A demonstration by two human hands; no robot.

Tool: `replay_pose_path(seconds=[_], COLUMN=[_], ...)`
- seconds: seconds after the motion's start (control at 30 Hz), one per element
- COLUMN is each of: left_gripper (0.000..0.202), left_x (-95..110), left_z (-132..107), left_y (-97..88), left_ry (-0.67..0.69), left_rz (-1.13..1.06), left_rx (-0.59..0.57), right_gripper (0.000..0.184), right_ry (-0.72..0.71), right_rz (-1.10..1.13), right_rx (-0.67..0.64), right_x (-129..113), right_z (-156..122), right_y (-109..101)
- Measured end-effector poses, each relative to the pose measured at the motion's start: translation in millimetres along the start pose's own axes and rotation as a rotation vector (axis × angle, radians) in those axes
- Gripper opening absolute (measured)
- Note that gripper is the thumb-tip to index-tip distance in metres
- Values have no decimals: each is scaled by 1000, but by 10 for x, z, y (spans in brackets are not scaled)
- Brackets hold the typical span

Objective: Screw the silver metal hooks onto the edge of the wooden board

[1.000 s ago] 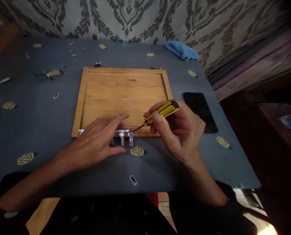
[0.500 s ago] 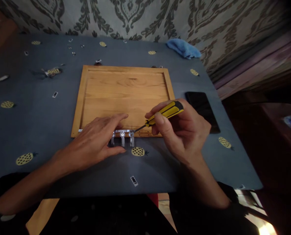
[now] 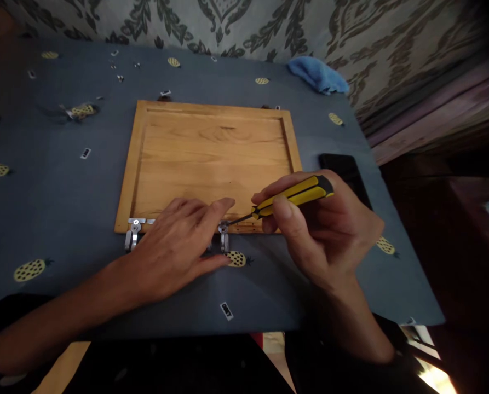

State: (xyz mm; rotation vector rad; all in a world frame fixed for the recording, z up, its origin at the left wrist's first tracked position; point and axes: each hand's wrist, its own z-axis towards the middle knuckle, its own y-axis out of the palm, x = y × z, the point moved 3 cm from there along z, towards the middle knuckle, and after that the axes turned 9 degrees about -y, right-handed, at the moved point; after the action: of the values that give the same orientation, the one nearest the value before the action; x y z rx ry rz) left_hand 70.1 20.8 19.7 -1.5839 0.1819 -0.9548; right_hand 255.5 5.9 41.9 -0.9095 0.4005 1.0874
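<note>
A smooth wood board (image 3: 215, 158) shows its grain under a low sheen, set against a matt, smooth cover (image 3: 59, 213) whose exact material cannot be told. At the board's near edge, a strip (image 3: 149, 221) and clips (image 3: 224, 242) gleam in shiny metal. The screwdriver (image 3: 269, 207) pairs smooth plastic with a slim metal shaft (image 3: 240, 220). Far right, a rag (image 3: 318, 75) is soft, rough-textured cloth; at right, a phone (image 3: 343, 166) is smooth-faced.
</note>
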Motion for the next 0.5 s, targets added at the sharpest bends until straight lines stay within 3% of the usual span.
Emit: replay_pose_path(seconds=[0.5], left_gripper=[55], left_x=[4], left_z=[-9], left_y=[25], left_ry=[-46], left_rz=[-46], left_rx=[52], right_gripper=[5], right_ry=[-26], right_rz=[-39], right_rx=[-17], right_x=[-17], right_z=[8], right_y=[-22])
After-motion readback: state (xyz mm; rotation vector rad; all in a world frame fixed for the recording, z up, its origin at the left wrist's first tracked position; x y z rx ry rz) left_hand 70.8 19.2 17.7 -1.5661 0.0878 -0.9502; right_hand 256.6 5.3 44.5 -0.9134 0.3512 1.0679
